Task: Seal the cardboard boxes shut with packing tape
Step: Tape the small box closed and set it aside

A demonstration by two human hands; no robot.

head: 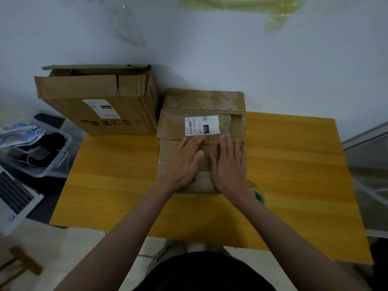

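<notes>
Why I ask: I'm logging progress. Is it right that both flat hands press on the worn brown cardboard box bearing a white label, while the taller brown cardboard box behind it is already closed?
Not quite: the head view shows the taller brown cardboard box with top flaps open. The left hand and right hand do press flat on the worn brown cardboard box.

tape roll [257, 195] half hidden behind right wrist.

Both palms flat on the closed flaps of a worn cardboard box [201, 141] at the middle of the table [294, 164]: left hand [186, 162] and right hand [230, 164] side by side, fingers [197, 141] straight, reaching toward a white shipping label [202, 125]. At the far left corner, a taller box [100, 101], flaps partly open. Just beside the right wrist, a green-cored tape roll [257, 195], mostly hidden. Off the left edge, a laptop [14, 196] and a plastic bin [42, 150].
</notes>
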